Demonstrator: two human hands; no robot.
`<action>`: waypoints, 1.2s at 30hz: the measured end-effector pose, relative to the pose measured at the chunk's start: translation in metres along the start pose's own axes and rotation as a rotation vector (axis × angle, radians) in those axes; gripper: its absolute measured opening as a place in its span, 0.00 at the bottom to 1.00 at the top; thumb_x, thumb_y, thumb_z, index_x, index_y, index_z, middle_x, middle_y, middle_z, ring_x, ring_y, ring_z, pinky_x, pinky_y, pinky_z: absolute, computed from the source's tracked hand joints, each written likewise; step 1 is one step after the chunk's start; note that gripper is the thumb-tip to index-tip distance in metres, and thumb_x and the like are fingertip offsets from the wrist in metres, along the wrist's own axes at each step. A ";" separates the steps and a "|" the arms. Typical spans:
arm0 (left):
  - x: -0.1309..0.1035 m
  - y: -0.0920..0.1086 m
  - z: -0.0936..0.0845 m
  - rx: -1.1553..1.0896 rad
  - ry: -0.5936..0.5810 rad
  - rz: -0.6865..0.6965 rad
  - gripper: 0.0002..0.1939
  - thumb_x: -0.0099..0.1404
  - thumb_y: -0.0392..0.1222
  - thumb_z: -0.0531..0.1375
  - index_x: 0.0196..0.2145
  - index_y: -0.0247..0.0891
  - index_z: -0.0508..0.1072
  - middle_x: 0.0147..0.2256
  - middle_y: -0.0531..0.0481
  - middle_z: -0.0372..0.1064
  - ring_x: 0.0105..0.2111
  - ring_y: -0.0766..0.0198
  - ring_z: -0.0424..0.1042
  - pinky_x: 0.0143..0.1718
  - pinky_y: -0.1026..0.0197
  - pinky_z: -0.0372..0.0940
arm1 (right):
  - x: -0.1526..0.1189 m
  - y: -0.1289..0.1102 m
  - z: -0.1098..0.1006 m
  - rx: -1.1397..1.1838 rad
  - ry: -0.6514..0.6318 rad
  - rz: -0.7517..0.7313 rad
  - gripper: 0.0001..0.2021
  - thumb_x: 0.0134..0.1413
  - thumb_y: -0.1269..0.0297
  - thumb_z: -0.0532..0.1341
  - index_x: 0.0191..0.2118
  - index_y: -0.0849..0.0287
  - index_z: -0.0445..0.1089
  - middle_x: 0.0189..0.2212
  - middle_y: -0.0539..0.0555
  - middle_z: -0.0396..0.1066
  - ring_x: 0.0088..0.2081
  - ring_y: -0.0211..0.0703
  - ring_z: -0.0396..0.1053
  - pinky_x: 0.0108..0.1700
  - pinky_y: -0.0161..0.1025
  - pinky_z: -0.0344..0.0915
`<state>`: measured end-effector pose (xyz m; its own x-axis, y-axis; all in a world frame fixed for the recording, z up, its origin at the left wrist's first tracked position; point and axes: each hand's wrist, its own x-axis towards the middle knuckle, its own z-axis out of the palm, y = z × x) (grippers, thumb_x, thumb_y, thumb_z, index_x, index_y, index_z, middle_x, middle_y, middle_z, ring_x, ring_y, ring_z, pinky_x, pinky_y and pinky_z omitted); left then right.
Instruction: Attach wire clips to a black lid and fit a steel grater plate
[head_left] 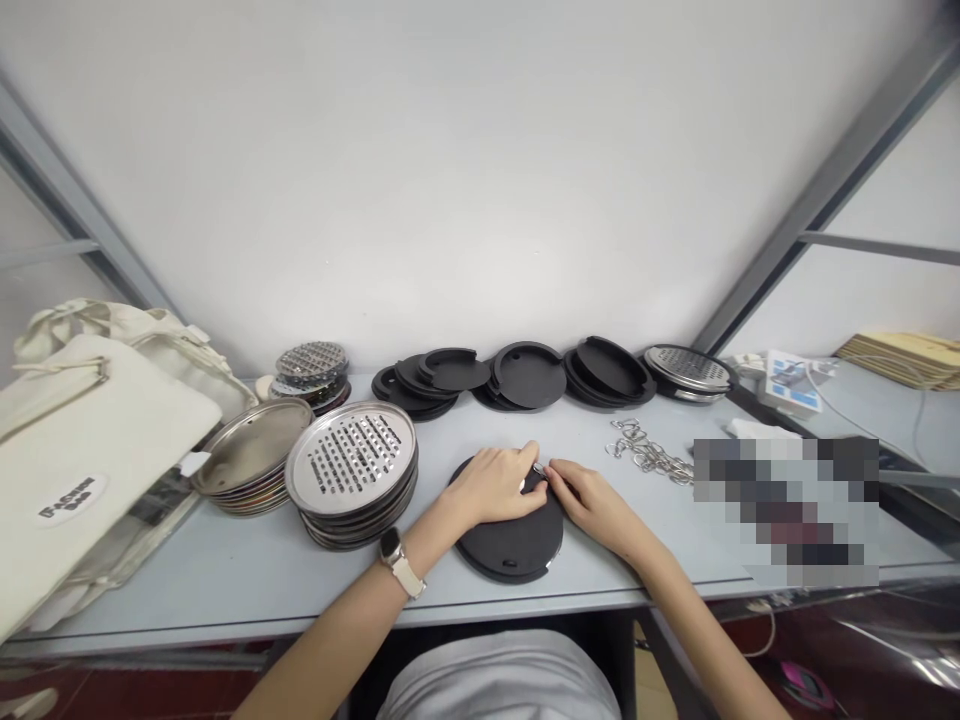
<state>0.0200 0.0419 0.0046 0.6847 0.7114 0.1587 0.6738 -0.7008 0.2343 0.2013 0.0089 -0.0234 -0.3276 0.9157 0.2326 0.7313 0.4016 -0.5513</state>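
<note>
In front of me on the table lies a black round plate (514, 545) with a small slot near its front edge. My left hand (499, 485) lies across the plate's upper part, fingers curled and gripping it. Beside its fingertips, at the plate's upper right edge, is a small metal ring (539, 469). My right hand (589, 500) pinches this ring between thumb and index finger. The fingers partly hide the ring, so how it sits on the plate cannot be made out. Several loose wire rings (652, 458) lie to the right.
Stacked metal grater discs (351, 465) and plain metal discs (251, 445) stand at the left, beside a cream bag (112, 430). Black round plates (529, 378) line the wall. Another grater disc (686, 368), a small box (791, 385) and a blurred patch are at the right.
</note>
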 end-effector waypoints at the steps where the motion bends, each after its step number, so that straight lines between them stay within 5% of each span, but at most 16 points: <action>1: 0.000 0.000 0.000 0.001 -0.002 0.002 0.12 0.64 0.48 0.52 0.42 0.39 0.62 0.31 0.48 0.72 0.32 0.53 0.73 0.31 0.59 0.61 | 0.000 0.000 0.000 0.005 -0.002 -0.004 0.15 0.66 0.65 0.45 0.26 0.56 0.56 0.24 0.51 0.65 0.28 0.42 0.65 0.32 0.37 0.59; 36: 0.000 0.000 -0.004 0.021 -0.022 0.042 0.10 0.66 0.48 0.50 0.41 0.41 0.61 0.30 0.50 0.71 0.32 0.56 0.72 0.29 0.61 0.59 | -0.001 0.003 0.001 0.018 -0.021 -0.002 0.15 0.66 0.64 0.46 0.26 0.56 0.56 0.24 0.50 0.63 0.28 0.41 0.63 0.33 0.36 0.57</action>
<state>0.0190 0.0423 0.0080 0.7184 0.6800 0.1465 0.6498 -0.7313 0.2074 0.2028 0.0095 -0.0260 -0.3420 0.9143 0.2169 0.7196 0.4033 -0.5653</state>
